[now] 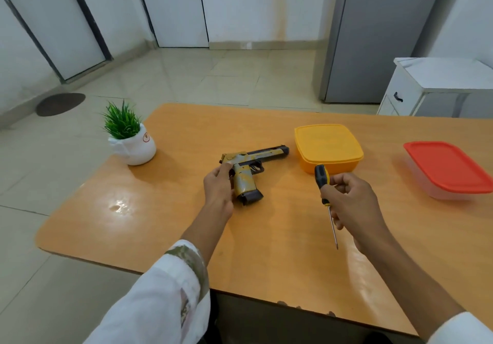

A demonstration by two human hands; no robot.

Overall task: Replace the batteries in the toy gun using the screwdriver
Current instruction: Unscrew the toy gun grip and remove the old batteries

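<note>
A yellow and black toy gun [253, 161] lies on its side near the middle of the orange table [160, 210], barrel pointing right. My left hand [218, 186] rests against the back of its grip, fingers curled round the rear of the gun. My right hand [349, 199] holds a screwdriver [326, 197] by its black and yellow handle above the table, right of the gun. Its metal shaft points down toward me. No batteries are visible.
A closed yellow box [328, 146] stands just right of the gun's barrel. A clear container with a red lid [448, 169] sits at the table's right edge. A small potted plant [130, 137] stands at the far left corner.
</note>
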